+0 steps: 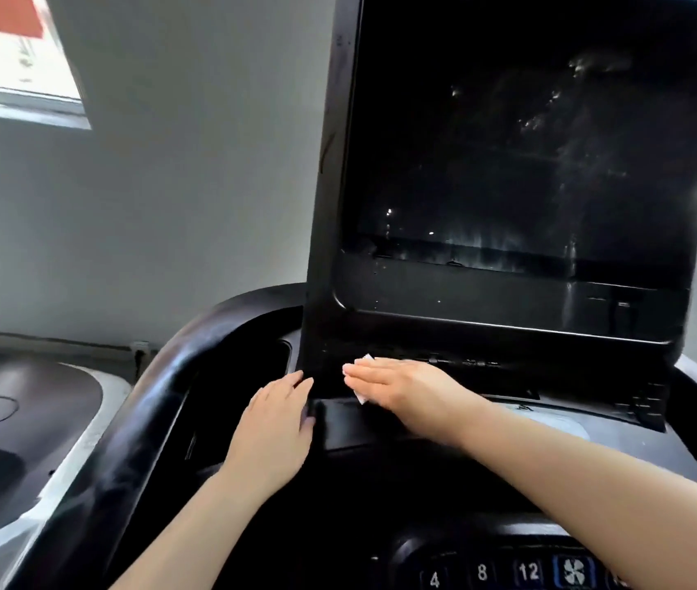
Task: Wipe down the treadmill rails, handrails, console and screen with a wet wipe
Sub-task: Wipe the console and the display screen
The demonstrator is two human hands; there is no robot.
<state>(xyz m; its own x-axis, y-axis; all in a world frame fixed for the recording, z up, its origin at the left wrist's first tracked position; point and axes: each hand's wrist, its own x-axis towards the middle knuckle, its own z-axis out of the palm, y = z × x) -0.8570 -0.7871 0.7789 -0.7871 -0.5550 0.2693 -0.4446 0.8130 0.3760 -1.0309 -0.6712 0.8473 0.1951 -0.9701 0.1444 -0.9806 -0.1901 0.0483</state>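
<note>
Right hand (398, 383) pressed flat, fingers straight, on wet wipe (361, 397) at console (351, 427) below screen (529, 155); left hand (276, 432) rested open, seemingly holding nothing.

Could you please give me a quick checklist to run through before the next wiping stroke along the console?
1. Wet wipe under right hand: ok, pressed flat.
2. Wipe touching console below the screen: ok.
3. Left hand bracing on console, clear of the wipe: ok.
4. Screen streak-free: not ok, smears show.
5. Wipe still moist: cannot tell.
6. Keypad buttons wiped: cannot tell.
</note>
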